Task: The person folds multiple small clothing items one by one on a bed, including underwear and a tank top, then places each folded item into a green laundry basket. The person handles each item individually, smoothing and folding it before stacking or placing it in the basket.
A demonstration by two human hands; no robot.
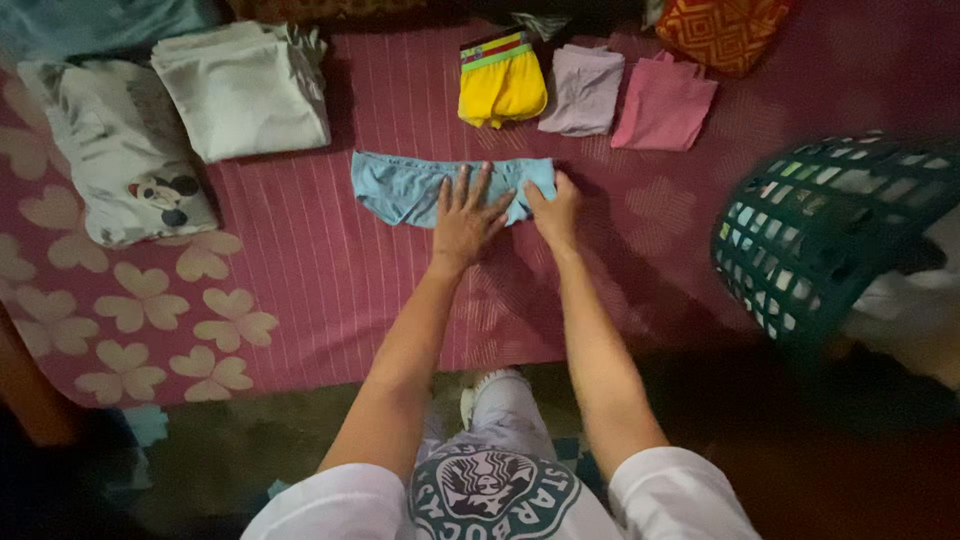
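A small light blue garment (405, 186) lies spread flat on the maroon bedspread (330, 280). My left hand (465, 218) presses flat on its middle, fingers spread. My right hand (556, 210) pinches the garment's right end, fingers curled on the cloth. Both arms reach forward from the bed's near edge.
Folded pieces line the back: a yellow one (502, 85), a lilac one (584, 90), a pink one (662, 103). A folded cream stack (243, 90) and a cartoon-print pillow (125, 150) lie at left. A dark green laundry basket (830, 235) stands tilted at right.
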